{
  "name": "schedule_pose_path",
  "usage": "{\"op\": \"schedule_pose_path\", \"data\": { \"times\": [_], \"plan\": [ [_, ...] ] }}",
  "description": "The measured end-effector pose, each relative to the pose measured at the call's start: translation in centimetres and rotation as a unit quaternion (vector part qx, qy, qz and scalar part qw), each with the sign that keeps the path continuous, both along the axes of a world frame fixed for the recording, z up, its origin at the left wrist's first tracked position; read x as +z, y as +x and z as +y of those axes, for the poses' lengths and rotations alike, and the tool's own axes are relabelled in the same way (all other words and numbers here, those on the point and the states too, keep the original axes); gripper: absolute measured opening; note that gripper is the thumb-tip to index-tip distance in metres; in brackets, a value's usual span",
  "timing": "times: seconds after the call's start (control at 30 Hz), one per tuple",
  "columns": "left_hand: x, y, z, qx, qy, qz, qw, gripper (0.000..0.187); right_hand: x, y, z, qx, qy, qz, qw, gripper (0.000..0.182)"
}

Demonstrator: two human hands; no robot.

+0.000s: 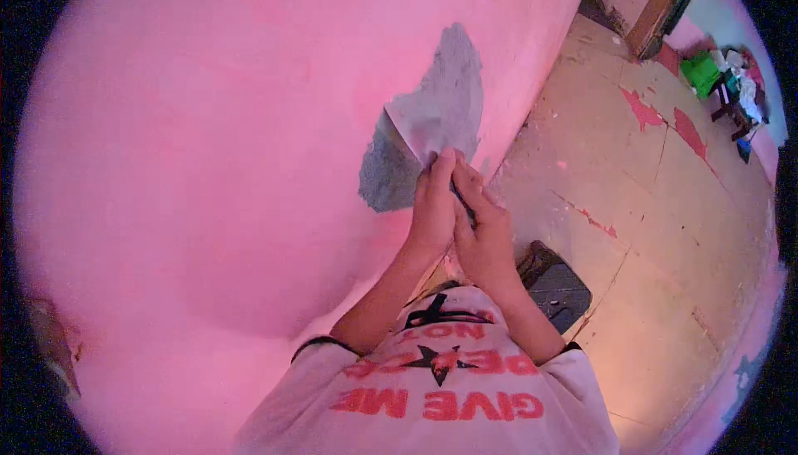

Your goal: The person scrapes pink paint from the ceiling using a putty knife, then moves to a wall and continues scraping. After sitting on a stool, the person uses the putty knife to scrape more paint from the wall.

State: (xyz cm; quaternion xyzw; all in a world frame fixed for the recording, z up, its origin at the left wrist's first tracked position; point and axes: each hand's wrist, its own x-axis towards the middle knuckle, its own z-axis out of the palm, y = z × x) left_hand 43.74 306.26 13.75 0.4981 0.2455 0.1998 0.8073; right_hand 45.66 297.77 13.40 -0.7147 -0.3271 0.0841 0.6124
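Observation:
A putty knife with a wide, thin blade (418,129) lies against the pink wall (208,139). Its blade overlaps a rough grey patch (459,68) where the pink coat is absent; more grey shows left of the blade. My right hand (486,226) is closed round the dark handle, part of which shows between the two hands. Pressed alongside it, my left hand (435,201) is closed at the neck of the knife, fingertips near the blade's base. The hands touch each other and hide most of the handle.
To my right stretches a worn brown floor (648,197) with pink peeled areas. A black container (559,293) stands close to my right forearm. Further off, a small dark stool (733,118) bears piled cloths, beside a green bag (701,74). A worn wooden frame (661,10) stands at the upper right.

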Motion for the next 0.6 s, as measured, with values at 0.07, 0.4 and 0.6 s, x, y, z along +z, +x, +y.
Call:
{"op": "schedule_pose_path", "data": {
  "times": [0.07,0.4,0.6],
  "plan": [
    [0.4,-0.1,0.4,-0.028,-0.008,-0.003,1.0,0.032,0.2,-1.1,0.1,0.001,0.002,0.026,1.0,0.044],
    [-0.7,-1.6,1.0,-0.039,0.038,0.008,0.998,0.03,-0.9,-2.4,0.4,-0.003,0.02,0.031,0.999,0.043],
    [1.5,0.3,2.0,-0.034,0.125,0.035,0.991,0.036,0.5,-1.2,1.8,-0.019,0.021,0.043,0.999,0.042]
  ]
}}
